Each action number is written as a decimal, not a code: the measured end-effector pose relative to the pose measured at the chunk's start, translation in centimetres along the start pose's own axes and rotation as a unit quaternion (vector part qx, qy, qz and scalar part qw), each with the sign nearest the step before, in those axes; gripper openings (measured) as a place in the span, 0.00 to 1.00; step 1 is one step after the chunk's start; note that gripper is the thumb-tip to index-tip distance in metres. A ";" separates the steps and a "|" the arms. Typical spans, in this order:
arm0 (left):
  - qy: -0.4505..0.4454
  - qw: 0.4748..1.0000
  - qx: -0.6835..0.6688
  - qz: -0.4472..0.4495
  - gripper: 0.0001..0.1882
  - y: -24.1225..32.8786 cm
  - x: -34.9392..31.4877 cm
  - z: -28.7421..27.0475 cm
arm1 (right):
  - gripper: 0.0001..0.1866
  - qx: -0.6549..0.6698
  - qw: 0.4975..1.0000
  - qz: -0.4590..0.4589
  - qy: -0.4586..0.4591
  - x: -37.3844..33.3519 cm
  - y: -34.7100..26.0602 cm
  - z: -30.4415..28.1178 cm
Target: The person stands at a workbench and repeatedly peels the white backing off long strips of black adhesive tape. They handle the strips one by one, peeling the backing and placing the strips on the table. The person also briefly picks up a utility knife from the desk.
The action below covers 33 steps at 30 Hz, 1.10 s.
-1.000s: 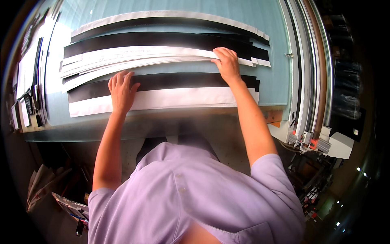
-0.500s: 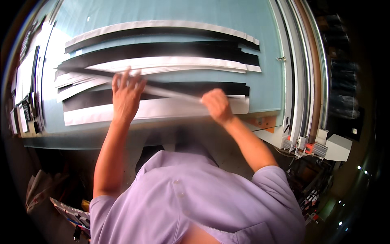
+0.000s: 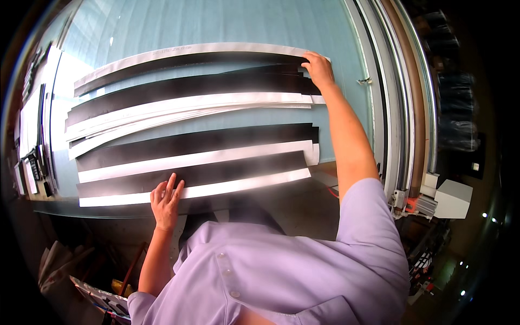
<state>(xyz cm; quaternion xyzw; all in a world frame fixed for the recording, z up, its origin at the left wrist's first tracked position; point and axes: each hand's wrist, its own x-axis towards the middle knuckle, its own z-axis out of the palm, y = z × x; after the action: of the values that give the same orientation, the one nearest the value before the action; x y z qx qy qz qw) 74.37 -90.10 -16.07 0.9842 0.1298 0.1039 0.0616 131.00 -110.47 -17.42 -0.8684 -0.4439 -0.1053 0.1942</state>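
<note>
Long black strips with white borders lie in rows across a pale blue-green table. My left hand (image 3: 167,203) rests with fingers spread on the nearest strip (image 3: 238,172), towards its left part at the table's front edge. Up at the far right, my right hand (image 3: 318,69) has its fingers closed around the right end of the farthest strip (image 3: 187,58). Between them lie a black strip (image 3: 189,85), a fanned stack of white-faced strips (image 3: 216,102) and another black-and-white strip (image 3: 216,138). My right fingertips are partly hidden.
Metal rails (image 3: 403,108) and a brown roller bar run along the table's right side, with a white box (image 3: 453,199) at their near end. Assorted tools and pale sheets (image 3: 33,162) line the left edge. Below left stand rolled papers (image 3: 57,262).
A slanting strip was blurred between both hands over the middle. Now a strip lies at the front edge under my left hand, and my right hand has moved to the far right end.
</note>
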 end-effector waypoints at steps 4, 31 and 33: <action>-0.013 1.000 -0.018 -0.021 0.23 -0.4 -1.2 0.8 | 0.14 -0.002 0.994 0.008 -0.109 0.8 1.8 1.3; -0.278 0.921 -0.266 0.059 0.07 12.1 9.2 -4.4 | 0.05 0.493 0.791 0.360 -0.035 -29.4 -22.2 -10.0; -0.333 0.899 -0.283 0.013 0.07 14.2 10.7 -3.8 | 0.12 0.302 0.927 0.222 -0.028 -30.0 -16.3 -9.5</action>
<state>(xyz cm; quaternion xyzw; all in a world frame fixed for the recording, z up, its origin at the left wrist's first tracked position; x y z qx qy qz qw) 87.04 -100.48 -8.30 0.9040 0.0544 -0.1970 0.3754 100.17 -127.83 -15.51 -0.8479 -0.2554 0.1041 0.4529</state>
